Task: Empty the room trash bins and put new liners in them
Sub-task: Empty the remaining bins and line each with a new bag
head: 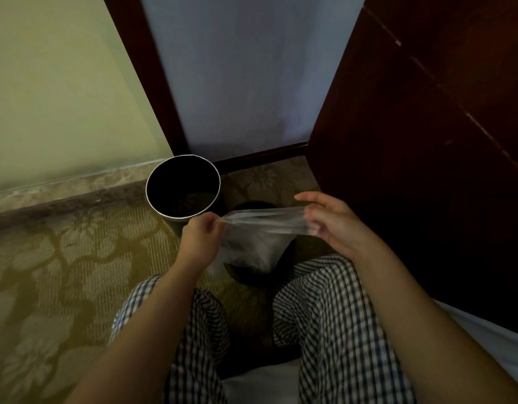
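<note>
A round black trash bin (153, 182) with a pale metal rim stands on the carpet in the corner, with no liner in it. A clear plastic liner (260, 228) is stretched between my hands just in front and to the right of the bin. My left hand (199, 237) pinches its left end with curled fingers. My right hand (327, 220) holds the right end, fingers partly bent around the plastic. The rest of the liner hangs down between my knees.
A dark wooden cabinet (426, 141) rises close on the right. A pale wall (62, 97) with a stone skirting runs on the left, and a bluish panel framed in dark wood stands behind the bin. Patterned carpet (62, 272) spreads to the left. My checked trouser legs fill the foreground.
</note>
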`<state>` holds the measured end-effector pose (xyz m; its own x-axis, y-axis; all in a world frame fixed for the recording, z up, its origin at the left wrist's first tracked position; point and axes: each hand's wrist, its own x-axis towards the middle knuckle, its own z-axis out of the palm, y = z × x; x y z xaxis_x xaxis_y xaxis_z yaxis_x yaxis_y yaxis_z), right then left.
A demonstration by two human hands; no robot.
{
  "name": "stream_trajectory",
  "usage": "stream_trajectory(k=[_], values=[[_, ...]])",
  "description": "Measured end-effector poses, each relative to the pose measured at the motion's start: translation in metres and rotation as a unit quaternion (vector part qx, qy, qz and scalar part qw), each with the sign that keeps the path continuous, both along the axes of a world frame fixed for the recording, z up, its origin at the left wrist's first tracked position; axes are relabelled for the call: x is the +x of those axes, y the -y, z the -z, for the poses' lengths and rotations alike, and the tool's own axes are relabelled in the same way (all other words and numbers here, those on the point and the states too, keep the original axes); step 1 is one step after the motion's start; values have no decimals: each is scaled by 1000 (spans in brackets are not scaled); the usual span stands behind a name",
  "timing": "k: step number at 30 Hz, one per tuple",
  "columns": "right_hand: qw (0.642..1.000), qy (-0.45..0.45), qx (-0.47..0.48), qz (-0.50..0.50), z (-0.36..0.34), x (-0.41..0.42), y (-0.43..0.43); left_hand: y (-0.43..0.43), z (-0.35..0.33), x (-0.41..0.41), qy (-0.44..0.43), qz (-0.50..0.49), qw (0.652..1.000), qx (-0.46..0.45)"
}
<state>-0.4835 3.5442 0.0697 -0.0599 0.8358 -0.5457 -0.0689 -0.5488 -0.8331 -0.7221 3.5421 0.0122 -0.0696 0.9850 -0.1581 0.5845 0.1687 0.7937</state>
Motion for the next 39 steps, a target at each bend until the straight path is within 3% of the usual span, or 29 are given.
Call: stream_trajectory(k=[2,4,7,10,13,15,17,18,21,24,26,28,31,33,39], values=[[984,174,42,4,3,0,1,0,0,0,-34,1,999,-14],[937,334,102,15,8,-1,1,1,0,1,-66,13,998,-13],[881,446,151,38,11,-2,-1,5,0,4,-110,19,994,-3],[877,459,144,19,12,-1,0,3,4,1,-99,6,995,-22],[915,381,134,9,10,-2,2,1,6,-1,-93,-5,995,-41],[942,308,117,60,7,-2,3,1,5,0,-90,-2,995,-47],[940,305,124,86,6,-3,2,2,2,4,-71,22,996,-42],[922,352,147,62,7,-4,3,3,1,7,-57,46,997,-38],[820,486,285,-106,12,-14,6,8,-3,15,-39,134,990,-22],[748,483,339,-304,23,-32,8,12,-5,18,-41,189,981,8],[720,480,334,-374,32,-40,7,14,-8,19,-31,218,975,28],[739,450,320,-386,33,-45,5,15,-9,18,-22,239,969,53],[847,328,228,-351,31,-48,7,14,-7,15,-14,213,974,76],[895,257,183,-314,29,-47,6,11,-5,13,-15,161,984,72],[948,210,129,-203,16,-34,-1,2,-5,9,-44,116,992,-21]])
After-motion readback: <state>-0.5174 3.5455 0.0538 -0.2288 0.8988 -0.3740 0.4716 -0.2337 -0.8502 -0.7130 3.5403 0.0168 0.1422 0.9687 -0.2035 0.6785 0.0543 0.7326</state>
